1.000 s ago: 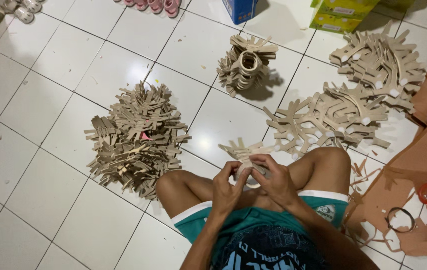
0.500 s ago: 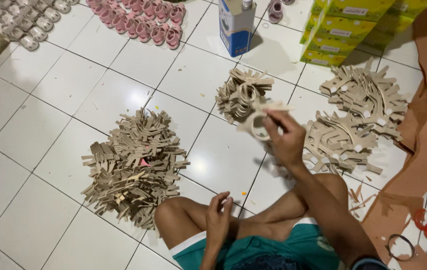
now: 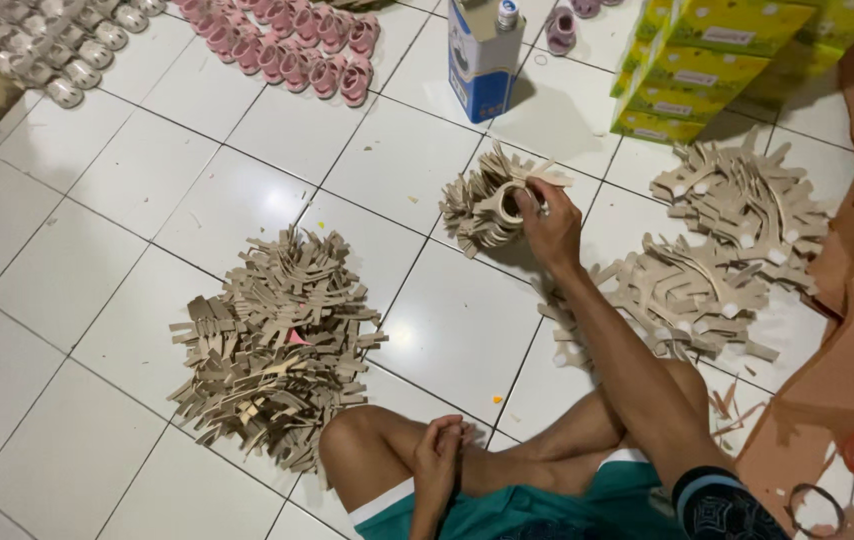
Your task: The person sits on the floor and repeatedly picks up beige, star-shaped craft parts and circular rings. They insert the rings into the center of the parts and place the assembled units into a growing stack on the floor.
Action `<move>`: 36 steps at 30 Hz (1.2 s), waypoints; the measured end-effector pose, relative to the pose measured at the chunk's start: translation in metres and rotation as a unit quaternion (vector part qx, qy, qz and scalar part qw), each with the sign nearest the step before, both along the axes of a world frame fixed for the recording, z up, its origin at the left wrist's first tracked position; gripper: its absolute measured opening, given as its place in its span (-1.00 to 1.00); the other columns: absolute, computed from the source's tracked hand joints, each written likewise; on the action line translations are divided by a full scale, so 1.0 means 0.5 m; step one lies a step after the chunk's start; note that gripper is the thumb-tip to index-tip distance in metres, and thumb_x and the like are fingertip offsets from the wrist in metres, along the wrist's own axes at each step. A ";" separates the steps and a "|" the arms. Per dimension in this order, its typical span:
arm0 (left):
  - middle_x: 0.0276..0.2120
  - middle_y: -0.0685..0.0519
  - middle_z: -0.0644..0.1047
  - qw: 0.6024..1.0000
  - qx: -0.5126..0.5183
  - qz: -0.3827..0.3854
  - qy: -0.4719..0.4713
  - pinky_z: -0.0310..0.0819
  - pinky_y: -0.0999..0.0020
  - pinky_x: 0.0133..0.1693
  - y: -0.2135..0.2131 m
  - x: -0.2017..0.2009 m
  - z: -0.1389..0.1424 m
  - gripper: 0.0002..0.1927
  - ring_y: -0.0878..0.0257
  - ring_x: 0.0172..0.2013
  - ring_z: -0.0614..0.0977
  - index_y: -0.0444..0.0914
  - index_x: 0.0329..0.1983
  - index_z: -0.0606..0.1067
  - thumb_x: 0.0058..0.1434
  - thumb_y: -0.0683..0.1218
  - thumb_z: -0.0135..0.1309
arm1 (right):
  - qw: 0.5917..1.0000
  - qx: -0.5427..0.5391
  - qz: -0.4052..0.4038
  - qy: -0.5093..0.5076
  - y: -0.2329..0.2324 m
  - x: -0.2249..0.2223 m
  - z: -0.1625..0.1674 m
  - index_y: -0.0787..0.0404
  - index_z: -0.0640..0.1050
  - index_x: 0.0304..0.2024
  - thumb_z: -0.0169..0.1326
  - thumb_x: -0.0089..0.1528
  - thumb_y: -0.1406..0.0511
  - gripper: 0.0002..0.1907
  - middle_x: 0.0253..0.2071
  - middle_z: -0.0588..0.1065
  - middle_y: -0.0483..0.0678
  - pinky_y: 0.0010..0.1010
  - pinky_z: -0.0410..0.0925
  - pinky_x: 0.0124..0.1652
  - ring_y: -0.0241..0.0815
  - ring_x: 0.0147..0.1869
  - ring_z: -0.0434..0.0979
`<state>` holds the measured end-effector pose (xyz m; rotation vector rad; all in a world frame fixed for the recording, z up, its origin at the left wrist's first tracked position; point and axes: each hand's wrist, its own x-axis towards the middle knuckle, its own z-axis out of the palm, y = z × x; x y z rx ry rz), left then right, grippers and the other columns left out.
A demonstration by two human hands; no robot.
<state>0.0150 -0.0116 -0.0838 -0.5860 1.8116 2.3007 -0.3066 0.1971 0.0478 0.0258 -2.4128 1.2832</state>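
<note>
Reaching far forward over the white tiled floor (image 3: 97,230), the right hand (image 3: 547,225) was at the small pile of looped tan strap pieces (image 3: 487,205). Its fingers were curled and pinched one looped piece (image 3: 519,192) at the top right edge of that pile, so the piece touched the pile or stood just above it; I cannot tell which. The left hand (image 3: 439,462) rested low, on the person's crossed leg, near the knee. Its fingers were bent and close together, and it is not possible to see if something small was inside them.

To the left of the person's knee lay a big heap of flat tan cut pieces (image 3: 272,345), with one small pink bit in the middle. On the right side of the outstretched arm there was a second heap of angled tan pieces (image 3: 687,295), and behind it, near the yellow-green boxes (image 3: 707,60), a third heap (image 3: 747,200). A blue and white carton (image 3: 485,55) stood upright just behind the small looped pile. At the far edge of the floor, rows of pink small sandals (image 3: 287,45) and pale ones (image 3: 57,50) were lined up. A brown sheet material (image 3: 847,330) covered the floor at the right edge.
</note>
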 end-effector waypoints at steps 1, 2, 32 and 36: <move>-0.22 -0.13 0.67 1.000 0.005 -0.001 0.002 0.61 0.36 -0.10 0.003 -0.005 0.002 -0.74 0.18 -0.20 0.71 -0.44 0.00 0.52 0.36 -0.18 -0.04 | 1.000 -0.005 0.000 -0.011 0.009 -0.008 0.002 0.29 0.59 0.11 0.17 0.34 0.15 -0.59 0.01 0.61 0.11 -0.29 0.45 0.06 -0.05 0.08 0.63; -0.22 -0.14 0.67 1.000 0.013 0.002 0.008 0.62 0.36 -0.11 0.006 -0.009 0.005 -0.74 0.18 -0.20 0.71 -0.44 0.00 0.52 0.36 -0.19 -0.05 | 1.000 -0.008 0.004 -0.018 0.018 -0.014 0.003 0.29 0.60 0.12 0.17 0.35 0.14 -0.59 -0.01 0.62 0.10 -0.29 0.45 0.06 -0.06 0.06 0.64; -0.20 -0.14 0.67 1.000 -0.015 -0.014 0.006 0.65 0.33 -0.07 0.023 -0.018 0.005 -0.74 0.17 -0.16 0.72 -0.44 0.00 0.51 0.36 -0.17 0.01 | 0.993 0.072 0.087 0.019 0.091 0.017 0.062 0.24 0.65 0.01 0.09 0.41 0.15 -0.68 -0.13 0.67 0.06 -0.33 0.53 -0.08 -0.08 -0.09 0.72; -0.19 -0.11 0.69 0.999 -0.040 -0.010 -0.024 0.66 0.33 -0.07 0.038 -0.041 0.030 -0.73 0.19 -0.15 0.73 -0.43 -0.01 0.53 0.34 -0.14 0.00 | 0.992 0.011 0.098 -0.076 0.128 0.072 0.040 0.17 0.55 0.15 0.14 0.34 0.13 -0.60 0.09 0.57 0.07 -0.19 0.54 0.04 0.01 0.09 0.65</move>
